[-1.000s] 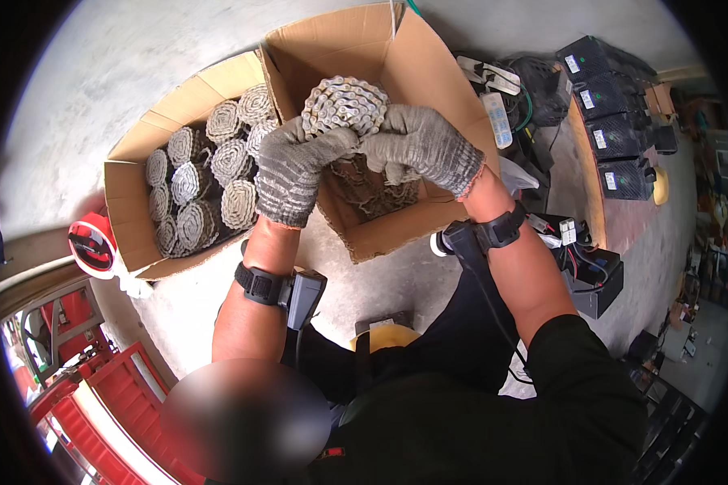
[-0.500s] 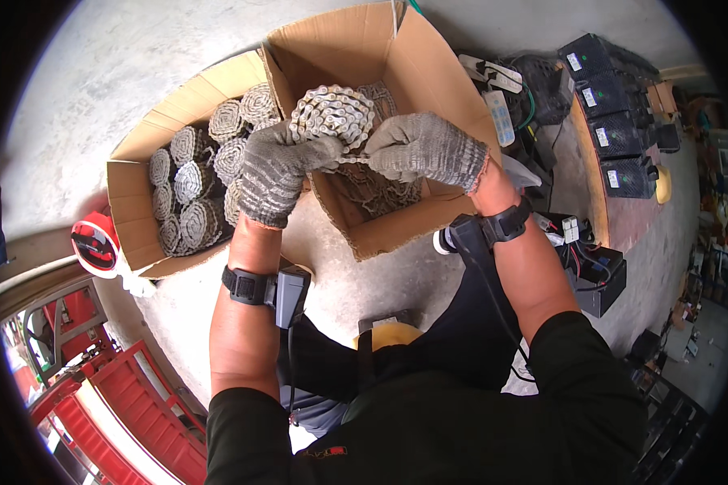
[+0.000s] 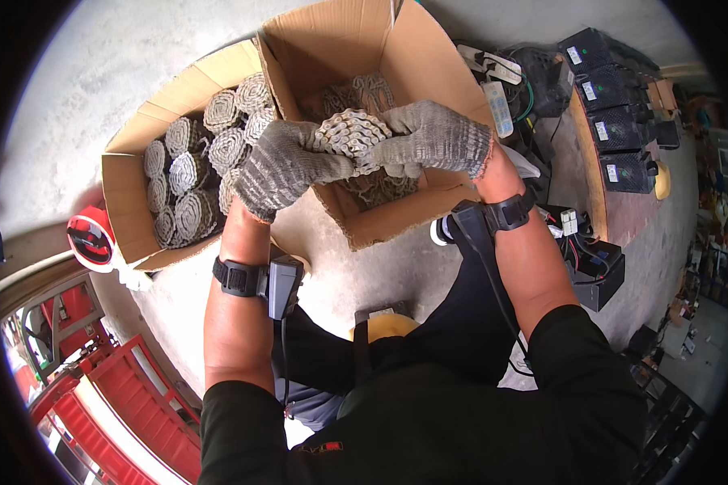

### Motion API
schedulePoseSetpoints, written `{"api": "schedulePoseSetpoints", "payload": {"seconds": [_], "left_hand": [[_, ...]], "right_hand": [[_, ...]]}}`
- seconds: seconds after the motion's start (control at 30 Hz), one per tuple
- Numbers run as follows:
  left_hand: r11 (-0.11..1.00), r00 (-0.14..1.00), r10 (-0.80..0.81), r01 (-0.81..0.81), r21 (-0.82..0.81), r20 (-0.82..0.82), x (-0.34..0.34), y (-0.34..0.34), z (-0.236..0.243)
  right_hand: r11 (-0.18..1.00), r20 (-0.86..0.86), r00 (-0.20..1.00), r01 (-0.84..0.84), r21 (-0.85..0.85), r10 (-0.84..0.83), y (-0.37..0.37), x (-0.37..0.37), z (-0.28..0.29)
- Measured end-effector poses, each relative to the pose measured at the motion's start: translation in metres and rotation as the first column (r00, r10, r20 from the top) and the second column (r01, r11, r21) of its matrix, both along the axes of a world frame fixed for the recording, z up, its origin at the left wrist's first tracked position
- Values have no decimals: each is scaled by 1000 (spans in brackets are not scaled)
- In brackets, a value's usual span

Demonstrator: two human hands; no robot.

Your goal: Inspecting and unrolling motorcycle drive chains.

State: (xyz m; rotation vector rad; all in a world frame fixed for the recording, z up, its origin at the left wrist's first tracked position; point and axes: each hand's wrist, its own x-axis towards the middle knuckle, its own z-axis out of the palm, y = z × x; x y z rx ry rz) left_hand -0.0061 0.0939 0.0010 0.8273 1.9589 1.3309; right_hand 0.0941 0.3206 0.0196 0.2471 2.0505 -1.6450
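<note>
A rolled metal chain (image 3: 352, 129), its links seen from above, is gripped between my two hands in grey knit gloves. My left hand (image 3: 287, 166) is closed on its left side, thumb along the bottom; my right hand (image 3: 433, 141) is closed on its right side, fingers partly hidden beneath. The roll is held over an open cardboard box (image 3: 429, 48) containing looser, tangled chains (image 3: 368, 89). Left of that, a second cardboard box (image 3: 124, 190) holds several chain rolls (image 3: 194, 214) packed upright.
A red-and-white round object (image 3: 89, 238) sits left of the boxes; red metal panels (image 3: 125, 396) are at lower left. To the right are a power strip (image 3: 497, 109), stacked black cases (image 3: 611, 133) by a wooden board (image 3: 590, 194), and a black block with wires (image 3: 603, 279).
The chain roll has moved down and tipped between my hands. A short chain end stretched between my fingers half a second ago is now hidden. My left hand has shifted left.
</note>
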Motion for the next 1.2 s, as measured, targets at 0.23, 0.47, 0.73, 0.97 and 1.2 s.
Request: {"api": "schedulePoseSetpoints", "payload": {"seconds": [0.23,0.47,0.73,0.97,1.2], "left_hand": [[993,986,88,-97,62,140,3,-5,4],[803,932,147,-308,511,331,26,31,-12],[970,965,181,-143,197,-190,-4,21,-36],[985,911,88,-18,174,-402,-7,19,-51],[965,916,262,-253,69,-304,5,27,-50]], "right_hand": [[982,-297,954,-13,-186,-44,5,-4,-35],[901,-237,875,377,-214,-423,-16,-1,-19],[968,-126,970,187,-165,-209,-14,-4,-16],[975,-309,946,-27,222,97,32,1,-38],[993,-364,931,-80,-89,42,-53,-50,-101]]}}
